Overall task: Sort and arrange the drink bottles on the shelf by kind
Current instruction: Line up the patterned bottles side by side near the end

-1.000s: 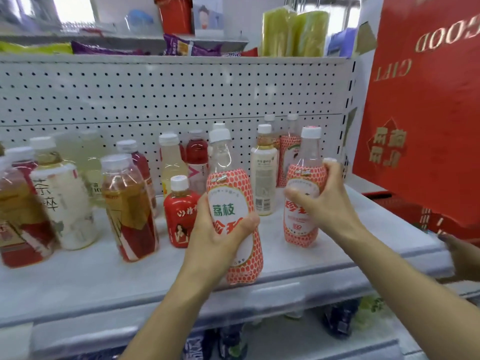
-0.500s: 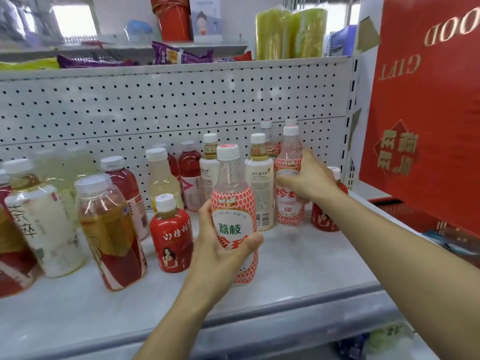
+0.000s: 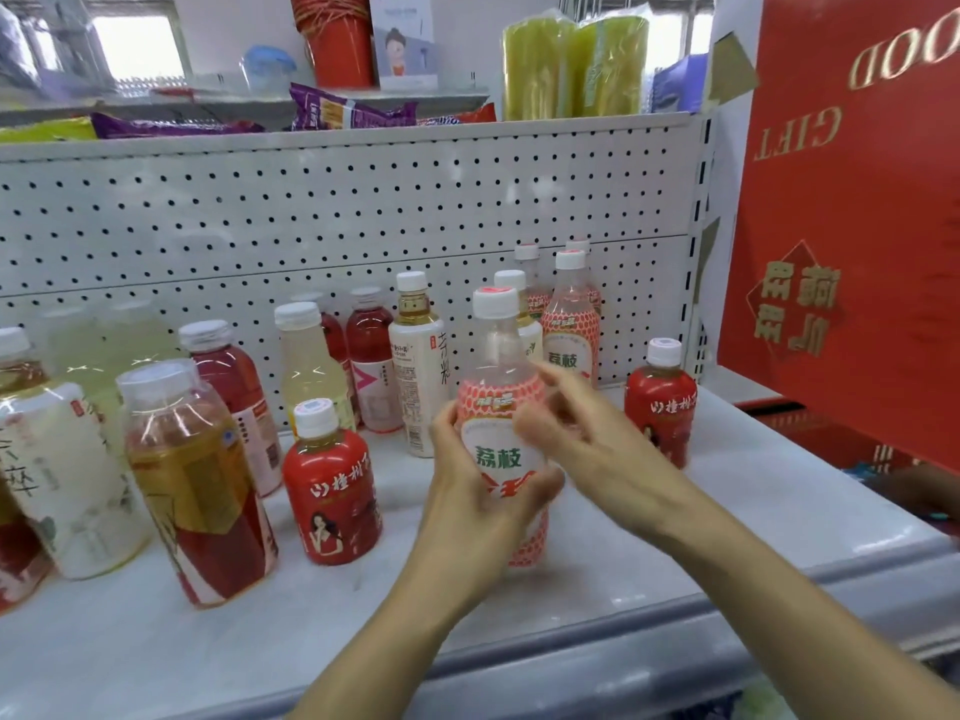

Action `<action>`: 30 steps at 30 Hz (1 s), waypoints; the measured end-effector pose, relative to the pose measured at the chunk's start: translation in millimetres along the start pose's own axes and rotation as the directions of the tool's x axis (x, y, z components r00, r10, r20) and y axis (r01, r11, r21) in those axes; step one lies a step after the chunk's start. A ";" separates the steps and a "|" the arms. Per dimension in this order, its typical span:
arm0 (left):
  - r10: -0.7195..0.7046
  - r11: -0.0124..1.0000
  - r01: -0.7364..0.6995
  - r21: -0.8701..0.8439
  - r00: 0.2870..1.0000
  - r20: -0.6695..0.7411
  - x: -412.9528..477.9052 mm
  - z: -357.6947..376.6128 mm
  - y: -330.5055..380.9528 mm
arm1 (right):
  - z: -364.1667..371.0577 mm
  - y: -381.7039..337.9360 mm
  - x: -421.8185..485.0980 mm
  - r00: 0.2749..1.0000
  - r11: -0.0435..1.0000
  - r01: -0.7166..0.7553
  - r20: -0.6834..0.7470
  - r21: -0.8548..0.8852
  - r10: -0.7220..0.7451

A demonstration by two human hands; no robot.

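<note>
My left hand grips a lychee drink bottle with a pink netted label, upright on the white shelf near its front. My right hand, blurred, hovers at that bottle's right side with loose fingers and holds nothing. A second lychee bottle stands free at the back right, with more of the same kind behind it. Small red bottles stand at left and right. A white-labelled tea bottle stands just behind the held one.
Mixed bottles crowd the shelf's left: an amber one with a red label, a pale yellow one, red drinks. A pegboard backs the shelf. A big red gift box stands at the right.
My right hand set the second lychee bottle at the back right, let go of it and came back toward the bottle in my left hand. The left hand kept its grip.
</note>
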State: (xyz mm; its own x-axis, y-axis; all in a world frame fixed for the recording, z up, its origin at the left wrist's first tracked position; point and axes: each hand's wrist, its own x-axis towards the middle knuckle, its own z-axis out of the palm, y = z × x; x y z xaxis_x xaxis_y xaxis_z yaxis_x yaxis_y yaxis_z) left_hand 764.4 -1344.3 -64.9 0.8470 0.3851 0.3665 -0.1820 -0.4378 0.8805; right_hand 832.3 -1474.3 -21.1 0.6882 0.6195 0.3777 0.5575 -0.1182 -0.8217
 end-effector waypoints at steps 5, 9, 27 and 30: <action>-0.001 0.991 -0.045 0.124 0.938 0.346 13.0 11.8 0.0 | -20.3 14.6 -7.1 0.978 0.984 -0.117 -0.187 -0.135 0.091; 0.010 0.967 -0.065 0.246 0.976 0.217 31.6 2.1 -1.2 | -39.9 33.9 5.8 0.937 0.960 -0.196 -0.326 -0.197 0.125; -0.013 0.993 0.054 0.107 0.934 -0.358 126.1 -53.8 42.7 | -17.2 10.7 66.7 0.754 0.778 0.132 -0.447 -0.615 -0.481; -0.163 0.986 0.165 -0.021 0.934 -0.317 154.0 -56.6 43.4 | -6.4 -14.1 93.3 0.885 0.889 0.167 -0.333 -0.427 -0.326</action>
State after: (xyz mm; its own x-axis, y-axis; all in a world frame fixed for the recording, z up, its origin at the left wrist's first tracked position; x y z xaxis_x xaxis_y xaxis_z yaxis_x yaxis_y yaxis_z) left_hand 858.7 -1257.9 46.8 0.6624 0.6890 0.2941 -0.0499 -0.3512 0.9350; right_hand 891.7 -1419.8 28.5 0.5816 0.3279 0.7445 0.8086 -0.3331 -0.4850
